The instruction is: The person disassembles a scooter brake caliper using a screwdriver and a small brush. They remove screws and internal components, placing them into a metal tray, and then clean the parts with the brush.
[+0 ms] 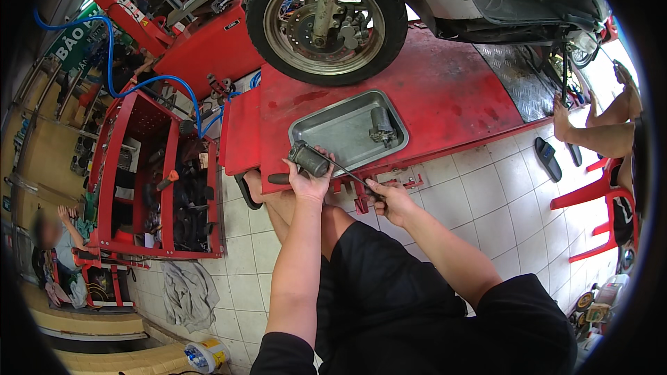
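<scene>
Cradled a dark cylindrical part in the curled fingers of the left hand at the metal tray's near left corner, apparently for steadiness; clasped a slim rod-like tool within the fingers of the right hand, slanted toward the part, probably for control.

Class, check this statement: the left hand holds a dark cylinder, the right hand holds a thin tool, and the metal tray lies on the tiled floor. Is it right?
Not quite: the metal tray lies on the red platform, not the tiled floor, as the head view shows. The left hand does hold the dark cylinder, and the right hand the thin tool.
</scene>
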Demonstrator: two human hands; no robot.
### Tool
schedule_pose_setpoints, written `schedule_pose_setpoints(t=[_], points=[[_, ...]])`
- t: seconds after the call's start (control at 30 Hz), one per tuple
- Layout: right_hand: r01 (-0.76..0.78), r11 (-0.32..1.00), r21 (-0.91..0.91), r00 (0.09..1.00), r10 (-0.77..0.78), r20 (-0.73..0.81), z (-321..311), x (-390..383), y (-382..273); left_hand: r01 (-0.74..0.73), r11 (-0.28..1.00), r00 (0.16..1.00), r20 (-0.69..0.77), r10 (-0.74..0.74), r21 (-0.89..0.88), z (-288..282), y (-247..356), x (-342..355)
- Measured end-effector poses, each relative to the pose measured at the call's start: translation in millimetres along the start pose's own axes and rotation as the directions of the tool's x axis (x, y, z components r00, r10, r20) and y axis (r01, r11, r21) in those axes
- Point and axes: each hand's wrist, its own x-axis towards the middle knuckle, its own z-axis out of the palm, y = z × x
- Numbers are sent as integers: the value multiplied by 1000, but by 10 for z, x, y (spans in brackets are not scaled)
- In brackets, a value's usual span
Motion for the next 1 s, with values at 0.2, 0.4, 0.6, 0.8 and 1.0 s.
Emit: schedule_pose_setpoints(t=[0.2,0.4,0.6,0.8,1.0], points=[[22,999,-39,999,-20,39,14,18,-20,14,1000,1000,0,-14,-20,-2,14,-8],[-94,996,-11,995,94,44,-42,-10,-37,14,1000,999,-36,-14,-9,28,-3,2],[51,972,-230,998,-54,-9,35,5,-20,10,1000,1000,-11,-10,-1,11,8,-10],[95,958,-269,993,-109,-38,87,-59,-92,17,1000,1000,9,-17,-26,-16,30,-2],[61,989,-137,998,-64,-18,43,-13,-103,5,1000,1000,-10,-5,-6,23,-8,-19]])
